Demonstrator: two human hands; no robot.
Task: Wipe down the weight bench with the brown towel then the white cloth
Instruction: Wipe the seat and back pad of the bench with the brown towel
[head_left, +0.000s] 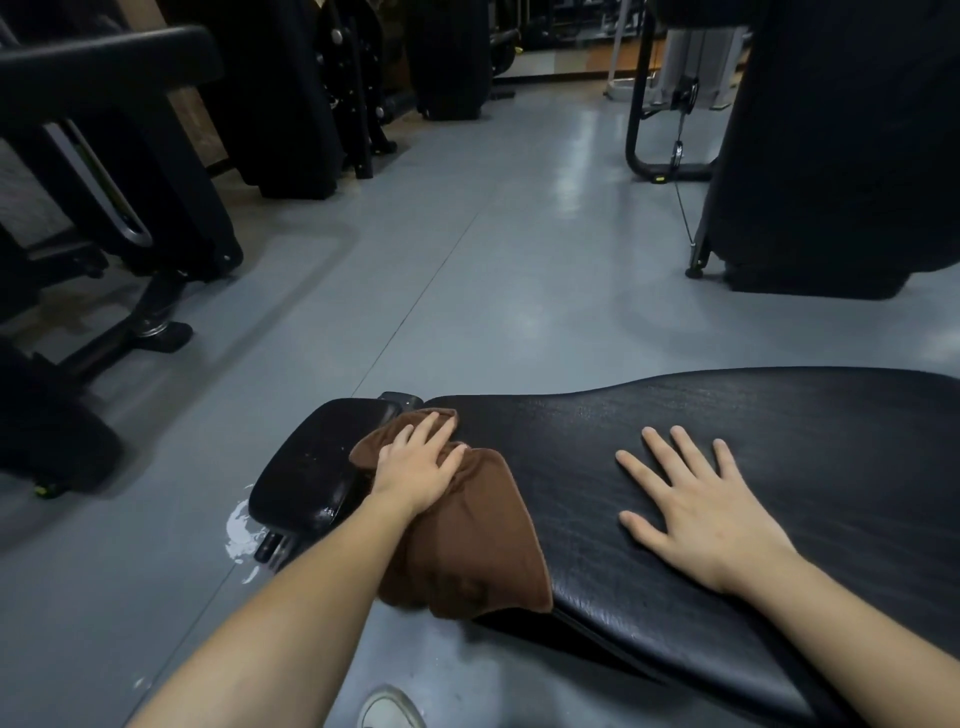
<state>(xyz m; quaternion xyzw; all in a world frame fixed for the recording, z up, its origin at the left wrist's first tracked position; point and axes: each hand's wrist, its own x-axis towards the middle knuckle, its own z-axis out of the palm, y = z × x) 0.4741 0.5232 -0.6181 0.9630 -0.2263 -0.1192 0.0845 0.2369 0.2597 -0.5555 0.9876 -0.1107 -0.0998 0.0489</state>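
Over on the left, dark gym machines (119, 171) stand on the grey floor (467, 249), and a small wet patch (241, 530) glistens just beside the bench's near-left end. Here's the weight bench (727, 415): black, grained padding, a smaller seat pad (317, 462) on the left meeting the long back pad. The brown towel (478, 535) lies bunched and folded right across that junction, its lower part draping over the near edge of the surface. The left hand (415, 467) presses down on top of it, fingers laid fairly straight over the cloth, not curled around it, so the grip is a flat palm-down press rather than a pinch. Moving right, the right hand (701, 514) rests flat on the bare back pad, fingers spread wide, holding nothing, well apart from the towel. Farther right, another black machine (831, 145) looms behind. A shoe tip (389, 712) shows at the bottom edge.
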